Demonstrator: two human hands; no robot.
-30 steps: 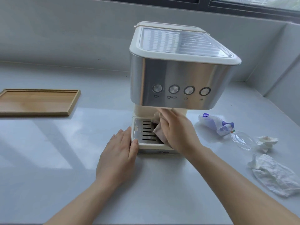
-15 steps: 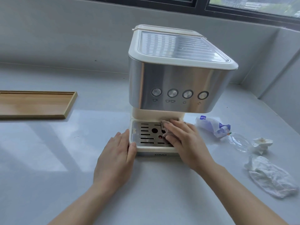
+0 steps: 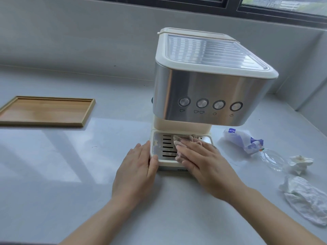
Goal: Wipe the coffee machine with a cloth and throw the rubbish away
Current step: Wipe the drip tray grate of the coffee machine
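The wiping is under way and the rubbish has not been touched. The right hand (image 3: 203,157) lies flat, fingers together, pressing a crumpled pinkish cloth (image 3: 183,141) onto the slotted drip tray (image 3: 163,145) at the foot of the coffee machine (image 3: 208,82). The cloth covers the middle and right of the grate; the left slots are bare, and a pale smear shows near the tray's left edge, so this part seems unfinished. The left hand (image 3: 137,169) rests open on the tabletop (image 3: 53,174), its fingers and thumb against the tray's left front corner, apparently steadying the machine; it grips nothing.

Whether the steel front, the buttons or the ribbed top have been wiped cannot be told from this view.

To the right of the machine, all the rubbish lies on the tabletop: a blue-and-white wrapper (image 3: 244,140), a clear plastic piece (image 3: 270,159), a small crumpled tissue (image 3: 300,162) and a larger crumpled white sheet (image 3: 307,200). No bin is in view. A wooden tray (image 3: 44,111) sits well apart to the left.
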